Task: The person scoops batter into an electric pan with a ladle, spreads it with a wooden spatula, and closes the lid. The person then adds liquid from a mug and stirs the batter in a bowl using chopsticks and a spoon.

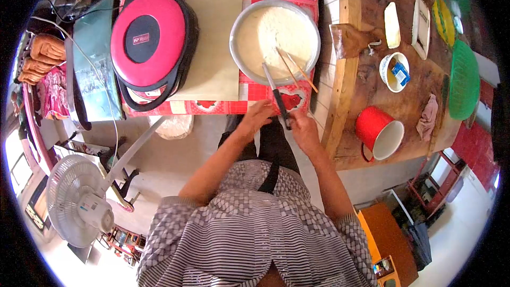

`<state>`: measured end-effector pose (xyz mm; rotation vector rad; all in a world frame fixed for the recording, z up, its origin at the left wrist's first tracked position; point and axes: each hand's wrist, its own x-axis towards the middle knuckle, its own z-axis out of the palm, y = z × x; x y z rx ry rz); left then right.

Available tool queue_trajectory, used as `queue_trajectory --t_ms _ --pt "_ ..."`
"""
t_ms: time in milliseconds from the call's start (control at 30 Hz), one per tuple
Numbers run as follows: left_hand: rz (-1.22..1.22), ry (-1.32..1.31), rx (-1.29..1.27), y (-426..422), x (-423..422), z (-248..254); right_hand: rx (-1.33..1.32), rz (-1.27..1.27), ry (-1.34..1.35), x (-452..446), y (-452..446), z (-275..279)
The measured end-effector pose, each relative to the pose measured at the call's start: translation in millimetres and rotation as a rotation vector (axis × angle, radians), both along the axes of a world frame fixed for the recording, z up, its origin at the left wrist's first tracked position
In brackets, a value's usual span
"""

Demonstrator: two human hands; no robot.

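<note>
From my distant seat, I saw the utensil (278, 98) reach forward from the right hand (305, 132), the nearer one, seemingly closed on its end; its long axis slanted slightly leftward over the bowl (232, 42). The left hand (256, 118), loosely open, hovered beside the utensil.

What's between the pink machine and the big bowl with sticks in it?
In the head view, a flat tan sheet lies between the pink machine and the big bowl.

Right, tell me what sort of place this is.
Likely a home kitchen or cooking area: a basin of pale, batter-like mixture, a pink-lidded appliance and a red mug suggest it.
</note>
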<state>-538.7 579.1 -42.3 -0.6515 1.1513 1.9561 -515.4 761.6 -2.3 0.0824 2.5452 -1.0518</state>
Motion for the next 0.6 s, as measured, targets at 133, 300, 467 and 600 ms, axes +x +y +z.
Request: queue_trajectory --t_ms 133,300,467,600 --pt "0.197 -0.352 0.371 51.6 -9.3 -8.1 0.256 0.072 0.143 -34.4 -7.4 38.8" --pt "0.232 -0.310 0.315 38.9 -3.1 -6.4 0.465 0.269 0.397 -89.6 27.7 19.1" --pt "0.240 -0.280 0.255 18.7 -2.6 6.0 0.440 0.650 0.446 -107.5 43.5 -21.5" --pt "0.257 -0.269 0.229 14.1 -2.8 8.4 0.362 0.797 0.465 -115.3 35.4 -35.4"
